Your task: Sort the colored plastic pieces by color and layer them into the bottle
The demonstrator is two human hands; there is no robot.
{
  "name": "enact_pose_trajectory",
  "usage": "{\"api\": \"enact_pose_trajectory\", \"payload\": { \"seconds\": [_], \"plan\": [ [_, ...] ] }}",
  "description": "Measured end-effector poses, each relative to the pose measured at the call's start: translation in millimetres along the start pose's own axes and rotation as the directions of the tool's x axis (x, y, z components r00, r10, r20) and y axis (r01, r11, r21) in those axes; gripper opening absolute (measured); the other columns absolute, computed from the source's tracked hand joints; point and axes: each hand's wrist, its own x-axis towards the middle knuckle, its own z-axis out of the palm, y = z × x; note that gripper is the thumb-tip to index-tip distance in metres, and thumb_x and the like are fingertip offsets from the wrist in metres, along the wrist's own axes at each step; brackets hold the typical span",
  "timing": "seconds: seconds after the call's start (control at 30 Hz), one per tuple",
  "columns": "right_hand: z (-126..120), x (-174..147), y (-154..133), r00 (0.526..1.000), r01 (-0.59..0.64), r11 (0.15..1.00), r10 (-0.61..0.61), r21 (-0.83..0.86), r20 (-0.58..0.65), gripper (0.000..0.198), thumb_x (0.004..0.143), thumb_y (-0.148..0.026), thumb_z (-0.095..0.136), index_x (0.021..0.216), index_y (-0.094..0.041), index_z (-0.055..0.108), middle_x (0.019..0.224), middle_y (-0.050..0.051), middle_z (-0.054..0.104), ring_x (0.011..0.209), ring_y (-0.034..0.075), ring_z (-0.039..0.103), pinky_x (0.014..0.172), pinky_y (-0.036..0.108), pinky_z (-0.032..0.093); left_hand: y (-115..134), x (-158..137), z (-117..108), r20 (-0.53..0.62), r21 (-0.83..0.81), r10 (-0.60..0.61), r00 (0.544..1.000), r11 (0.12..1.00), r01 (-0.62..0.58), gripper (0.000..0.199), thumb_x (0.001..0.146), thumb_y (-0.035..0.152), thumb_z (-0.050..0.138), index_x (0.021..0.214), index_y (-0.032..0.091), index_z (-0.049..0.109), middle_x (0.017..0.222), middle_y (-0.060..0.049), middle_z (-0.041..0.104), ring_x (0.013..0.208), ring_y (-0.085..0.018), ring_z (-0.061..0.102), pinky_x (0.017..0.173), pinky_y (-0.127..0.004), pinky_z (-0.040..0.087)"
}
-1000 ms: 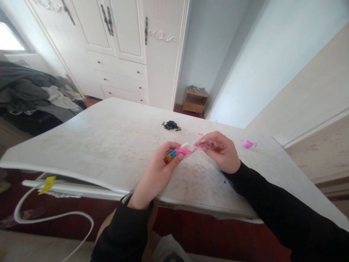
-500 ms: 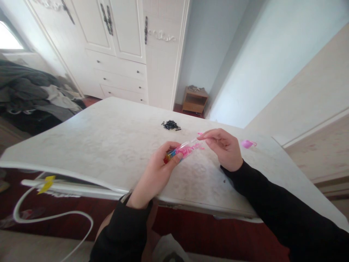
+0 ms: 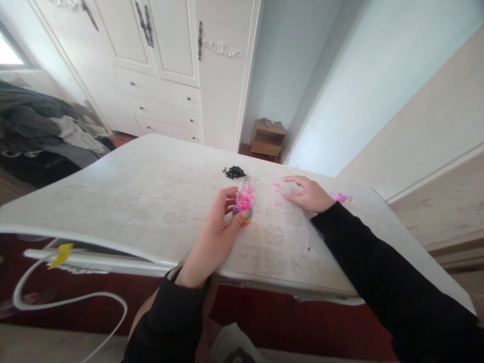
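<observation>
My left hand [image 3: 223, 217] is closed around a clear plastic jar [image 3: 249, 187], which stands nearly upright with its mouth up. Bright pink small pieces fill the jar's middle, with blue, yellow and red ones at the bottom. To the right, my right hand [image 3: 308, 194] hovers low over the table, thumb and fingers apart, nothing seen between them. Just left of its fingertips lie several small pink pieces [image 3: 278, 204] on the tabletop. Behind the jar sits a pile of small black pieces [image 3: 234, 172], too small to name.
The white table [image 3: 170, 186] has a purple-pink object [image 3: 342, 197] at its right, partly behind my right wrist. A white cable [image 3: 71, 300] loops below the front left edge. Clothes [image 3: 34, 126] are heaped at left. A white wardrobe [image 3: 162, 75] and small wooden nightstand [image 3: 268, 139] stand beyond.
The jar has tipped from lying slanted to nearly upright in my left hand. My right hand has drawn away from its mouth to the right, uncovering the pink pieces on the table.
</observation>
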Motion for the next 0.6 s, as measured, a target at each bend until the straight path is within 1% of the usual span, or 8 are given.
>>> {"api": "enact_pose_trajectory", "payload": {
  "seconds": [0.07,0.13,0.2,0.27,0.33,0.4,0.5,0.6],
  "plan": [
    [9,4,-2,0.999,0.023,1.000,-0.023,0.017,0.029,0.044,0.075,-0.031,0.084,0.117,-0.022,0.077,0.128,0.012,0.076,0.120,0.031,0.070,0.106,0.050,0.054,0,0,0,0.013,0.021,0.004,1.000,1.000,-0.005,0.030,0.095,0.028,0.063,0.123,0.024,0.052,0.123,-0.009,0.063,0.115,-0.022,0.062,0.097,-0.039,0.052],
    [16,9,-4,0.999,0.029,0.999,-0.030,0.031,0.038,0.042,0.078,-0.033,0.083,0.118,-0.021,0.077,0.126,0.012,0.077,0.117,0.030,0.072,0.104,0.047,0.055,0,0,0,0.018,0.032,0.009,1.000,0.999,-0.009,0.030,0.096,0.028,0.063,0.124,0.024,0.052,0.124,-0.009,0.064,0.116,-0.022,0.062,0.099,-0.040,0.051],
    [21,14,-5,0.999,0.032,0.999,-0.034,0.042,0.032,0.033,0.082,-0.034,0.080,0.112,-0.021,0.080,0.117,0.011,0.080,0.110,0.028,0.074,0.100,0.044,0.056,0,0,-1,0.024,0.043,0.010,1.000,0.999,-0.011,0.030,0.096,0.027,0.064,0.125,0.025,0.053,0.125,-0.009,0.064,0.117,-0.022,0.062,0.101,-0.040,0.050],
    [25,19,-5,0.999,0.033,0.998,-0.034,0.055,0.013,0.021,0.084,-0.033,0.077,0.100,-0.020,0.082,0.105,0.010,0.082,0.099,0.025,0.075,0.092,0.040,0.058,-1,-1,-1,0.035,0.054,0.014,0.999,0.998,-0.016,0.030,0.097,0.027,0.064,0.125,0.025,0.054,0.125,-0.009,0.065,0.118,-0.022,0.062,0.102,-0.040,0.049],
    [28,22,-5,0.999,0.033,0.997,-0.032,0.071,-0.008,0.014,0.085,-0.029,0.074,0.089,-0.020,0.083,0.094,0.009,0.082,0.088,0.022,0.075,0.084,0.036,0.058,-1,-1,-2,0.042,0.060,0.016,0.999,0.998,-0.018,0.030,0.097,0.028,0.064,0.125,0.025,0.055,0.125,-0.008,0.066,0.118,-0.022,0.062,0.101,-0.039,0.049],
    [29,23,-5,0.999,0.032,0.996,-0.030,0.088,-0.025,0.011,0.083,-0.027,0.074,0.083,-0.019,0.082,0.088,0.007,0.082,0.081,0.021,0.074,0.080,0.035,0.057,-2,-1,-2,0.043,0.059,0.016,0.999,0.998,-0.018,0.031,0.097,0.029,0.064,0.126,0.025,0.055,0.126,-0.008,0.066,0.119,-0.022,0.062,0.101,-0.039,0.050],
    [27,20,-10,0.999,0.030,0.992,-0.026,0.126,-0.036,0.011,0.081,-0.027,0.074,0.080,-0.019,0.081,0.082,0.006,0.081,0.074,0.019,0.072,0.075,0.033,0.056,-2,-1,-2,0.038,0.060,0.012,0.999,0.998,-0.014,0.031,0.097,0.030,0.065,0.126,0.026,0.055,0.126,-0.008,0.066,0.118,-0.022,0.063,0.101,-0.038,0.050],
    [22,13,-20,0.999,0.035,0.983,-0.037,0.180,0.007,0.015,0.080,-0.033,0.077,0.078,-0.019,0.080,0.074,0.004,0.080,0.068,0.018,0.071,0.067,0.030,0.055,0,-1,-1,0.038,0.061,0.002,0.999,0.998,-0.004,0.029,0.097,0.029,0.064,0.124,0.025,0.055,0.124,-0.008,0.067,0.117,-0.022,0.063,0.101,-0.038,0.050]
  ]
}}
